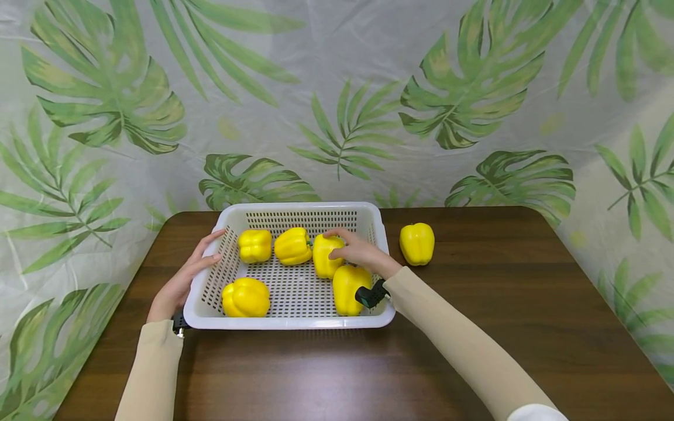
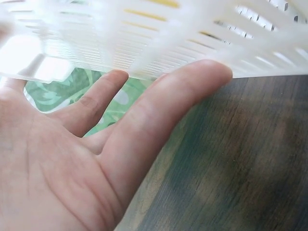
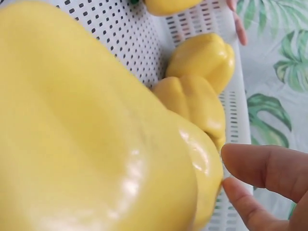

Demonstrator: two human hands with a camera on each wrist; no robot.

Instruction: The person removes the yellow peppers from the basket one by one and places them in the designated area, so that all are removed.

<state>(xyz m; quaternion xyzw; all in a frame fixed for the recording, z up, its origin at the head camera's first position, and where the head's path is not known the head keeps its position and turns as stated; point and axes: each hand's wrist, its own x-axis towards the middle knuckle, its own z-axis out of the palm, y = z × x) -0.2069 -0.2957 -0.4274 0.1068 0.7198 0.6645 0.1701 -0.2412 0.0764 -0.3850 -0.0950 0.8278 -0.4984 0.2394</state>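
Observation:
In the head view a white perforated plastic basket holds several yellow bell peppers. My left hand lies against its left side with fingers extended; in the left wrist view the thumb touches the slotted wall. My right hand reaches over the right side, its thumb and a finger at the upper part of a yellow bell pepper. Those fingertips, in the right wrist view, stand slightly bent at that pepper's edge. Another pepper lies under my right wrist and fills much of the right wrist view.
Inside the basket, two peppers lie along the back and one at the front left. One more pepper stands on the dark wooden table, right of the basket. Behind hangs a leaf-patterned cloth.

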